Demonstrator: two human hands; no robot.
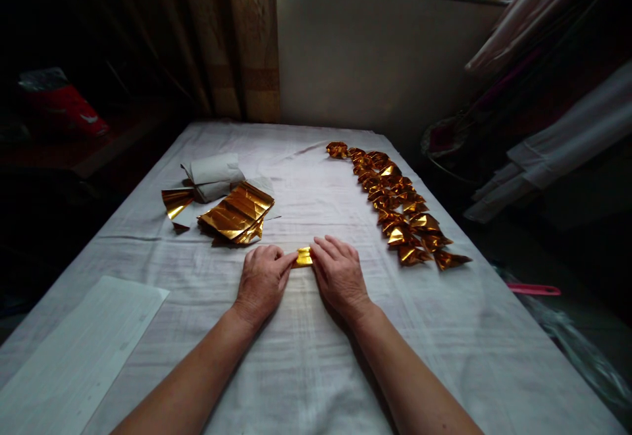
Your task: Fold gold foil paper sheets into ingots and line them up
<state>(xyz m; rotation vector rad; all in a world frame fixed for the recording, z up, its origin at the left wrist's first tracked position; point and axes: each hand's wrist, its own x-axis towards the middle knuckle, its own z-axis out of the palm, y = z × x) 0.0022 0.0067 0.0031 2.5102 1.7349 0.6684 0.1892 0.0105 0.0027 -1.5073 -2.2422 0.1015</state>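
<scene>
Left grip (264, 282) and right grip (342, 278) pinch the foil (305, 256) at either end, its length, I judge, crosswise between them.

My left hand (263, 280) and right hand (343, 277) — both bare, fingers (340, 247) too. Wrists (364, 310) uncovered. Left forearm (192, 372) and right forearm (415, 372) sleeveless as far as view reaches — broadening away from wrists.

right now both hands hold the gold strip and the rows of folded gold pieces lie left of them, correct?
No: the head view shows the rows of folded gold pieces on the right; left hand and right hand do hold the gold strip.
</scene>
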